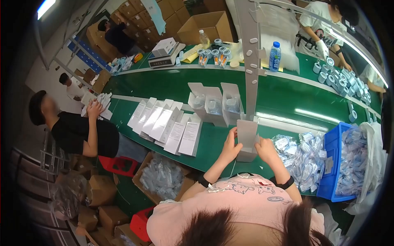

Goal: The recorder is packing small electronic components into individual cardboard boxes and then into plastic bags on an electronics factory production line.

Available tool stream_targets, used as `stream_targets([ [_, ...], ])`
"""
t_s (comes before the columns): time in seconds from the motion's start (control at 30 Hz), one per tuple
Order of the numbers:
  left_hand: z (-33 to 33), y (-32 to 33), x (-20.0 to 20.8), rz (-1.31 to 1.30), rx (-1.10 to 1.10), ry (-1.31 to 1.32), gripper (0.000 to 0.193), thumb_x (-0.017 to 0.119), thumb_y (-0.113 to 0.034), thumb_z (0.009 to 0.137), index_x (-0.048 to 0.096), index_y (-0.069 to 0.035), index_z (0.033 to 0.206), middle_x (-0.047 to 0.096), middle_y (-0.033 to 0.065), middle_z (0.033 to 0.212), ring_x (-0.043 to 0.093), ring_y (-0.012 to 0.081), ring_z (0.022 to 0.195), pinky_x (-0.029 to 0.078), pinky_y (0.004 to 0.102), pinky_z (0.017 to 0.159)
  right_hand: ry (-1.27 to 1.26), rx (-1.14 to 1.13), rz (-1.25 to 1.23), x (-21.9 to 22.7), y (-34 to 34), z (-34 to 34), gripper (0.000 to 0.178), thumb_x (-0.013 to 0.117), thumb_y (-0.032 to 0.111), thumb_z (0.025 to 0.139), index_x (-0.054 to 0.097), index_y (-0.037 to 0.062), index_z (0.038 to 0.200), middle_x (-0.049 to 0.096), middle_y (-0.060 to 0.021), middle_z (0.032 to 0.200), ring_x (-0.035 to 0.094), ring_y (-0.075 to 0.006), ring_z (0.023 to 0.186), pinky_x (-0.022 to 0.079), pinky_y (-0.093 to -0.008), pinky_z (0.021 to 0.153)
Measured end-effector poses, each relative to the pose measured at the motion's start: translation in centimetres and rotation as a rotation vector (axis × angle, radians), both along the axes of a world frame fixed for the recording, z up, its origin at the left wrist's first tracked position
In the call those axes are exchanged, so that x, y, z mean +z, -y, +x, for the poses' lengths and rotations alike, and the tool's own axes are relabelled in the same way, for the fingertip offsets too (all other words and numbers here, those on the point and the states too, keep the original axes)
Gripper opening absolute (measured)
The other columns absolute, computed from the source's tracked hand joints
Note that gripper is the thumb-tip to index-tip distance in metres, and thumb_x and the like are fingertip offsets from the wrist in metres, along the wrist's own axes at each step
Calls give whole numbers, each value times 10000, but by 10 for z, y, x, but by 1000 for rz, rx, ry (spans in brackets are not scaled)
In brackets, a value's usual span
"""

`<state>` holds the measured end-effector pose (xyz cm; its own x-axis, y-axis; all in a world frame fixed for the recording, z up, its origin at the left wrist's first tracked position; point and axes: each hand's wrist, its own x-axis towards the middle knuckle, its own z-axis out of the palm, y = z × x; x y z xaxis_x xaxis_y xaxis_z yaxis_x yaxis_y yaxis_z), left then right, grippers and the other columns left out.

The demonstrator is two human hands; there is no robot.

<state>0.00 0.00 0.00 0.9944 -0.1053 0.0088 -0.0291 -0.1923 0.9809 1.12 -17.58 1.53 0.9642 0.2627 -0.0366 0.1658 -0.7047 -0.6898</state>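
Right in front of me a white cardboard box [247,133] stands upright on the green bench, its tall flap raised. My left hand [230,146] grips its left side, thumb toward the front. On the other side my right hand [266,148] has its fingers closed at the box's right edge. Just beyond, three open white boxes [214,107] stand in a row with clear-wrapped items inside. Several flat white boxes [164,123] lie overlapping to the left. A pile of clear-wrapped pale blue and white items [301,156] lies near my right hand.
A blue bin [331,164] of wrapped items stands at the right edge. A grey metal post [248,53] rises beyond the boxes. Across the bench are a blue-labelled bottle [275,57], a scale [162,60] and grey-blue handheld devices [340,80]. A co-worker [84,131] stands at left.
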Motion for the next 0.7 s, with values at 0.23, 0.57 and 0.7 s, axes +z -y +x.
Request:
stream_targets([
  [0.23,-2,7,16,18,-37,-26,617,506,-36,703,251,-50,1264,405,133,1183,400,254,1160,397,380,880,13,-39,58,-4,7,-1,262,438,165,754,551,-42,868,562,-285,711,546,-452,706,436,-503,701],
  [0.57,9,-12,66,340,-155,251,669,664,-153,702,311,-62,1263,374,137,1253,356,271,1202,384,394,905,45,-39,123,-12,17,-2,253,434,155,752,552,-33,871,557,-288,752,534,-448,731,418,-512,713],
  [0.7,-4,-49,244,529,-93,939,592,708,-227,663,461,-55,1173,314,205,1314,288,352,1233,260,416,985,53,-39,153,-8,18,-8,248,432,149,749,550,-35,865,553,-292,769,521,-457,741,407,-519,714],
])
